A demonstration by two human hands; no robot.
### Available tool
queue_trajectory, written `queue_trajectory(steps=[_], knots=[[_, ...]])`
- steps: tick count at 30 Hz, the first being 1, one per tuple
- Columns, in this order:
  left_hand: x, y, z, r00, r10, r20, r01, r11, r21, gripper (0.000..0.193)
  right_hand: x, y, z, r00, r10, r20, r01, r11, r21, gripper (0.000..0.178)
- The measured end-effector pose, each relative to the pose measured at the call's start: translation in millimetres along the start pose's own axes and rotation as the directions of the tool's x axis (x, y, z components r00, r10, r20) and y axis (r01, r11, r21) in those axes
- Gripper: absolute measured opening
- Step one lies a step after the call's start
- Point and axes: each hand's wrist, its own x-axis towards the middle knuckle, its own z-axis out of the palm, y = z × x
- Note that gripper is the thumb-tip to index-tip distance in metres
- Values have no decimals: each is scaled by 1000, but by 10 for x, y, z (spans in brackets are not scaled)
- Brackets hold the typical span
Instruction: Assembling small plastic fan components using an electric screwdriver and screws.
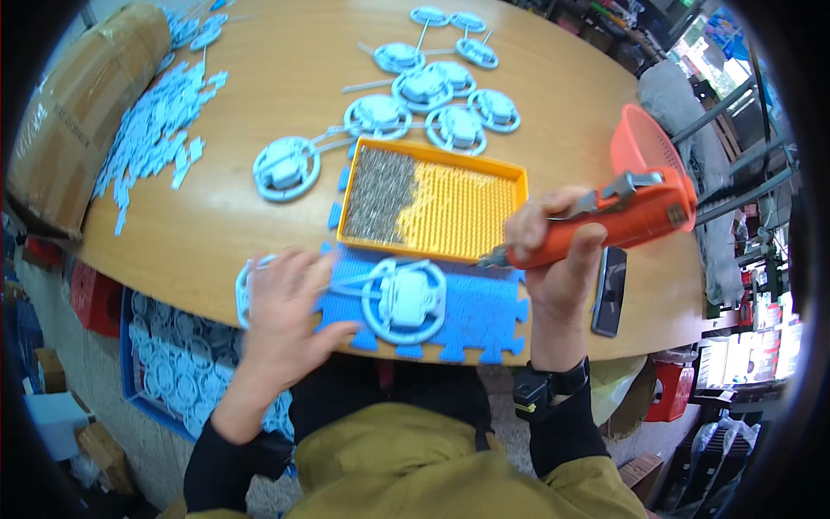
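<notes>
Your right fingers (553,227) were clenched round the orange power screwdriver (618,221); left hand (281,311) lay spread flat beside the pale blue round plastic part (404,298) on the blue foam mat (480,316). Part looked light, rigid, thin-ribbed; grip its outer ring.

1 head-worn fisheye view looks steeply down, close over the wooden table (259,216) edge.

Left hand (281,316) motion-blurred; covers most of a pale blue ring part (245,290) under it. Right hand (558,259) wraps the orange electric screwdriver (618,221), hiding its grip; bit tip too small to resolve. Contents of yellow tray (497,177): grey pieces, individually indistinguishable. Cardboard box (82,104) cut by frame rim.
</notes>
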Motion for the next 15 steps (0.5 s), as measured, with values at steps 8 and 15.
queue_trajectory(steps=[8,15], knots=[[-244,-698,-195,948,-314,-54,317,947,49,52,573,244,-510,951,-163,-264,105,970,-218,41],[-585,-1573,-391,664,-697,-271,454,664,-594,38,833,399,-572,938,-188,-291,136,972,-191,41]])
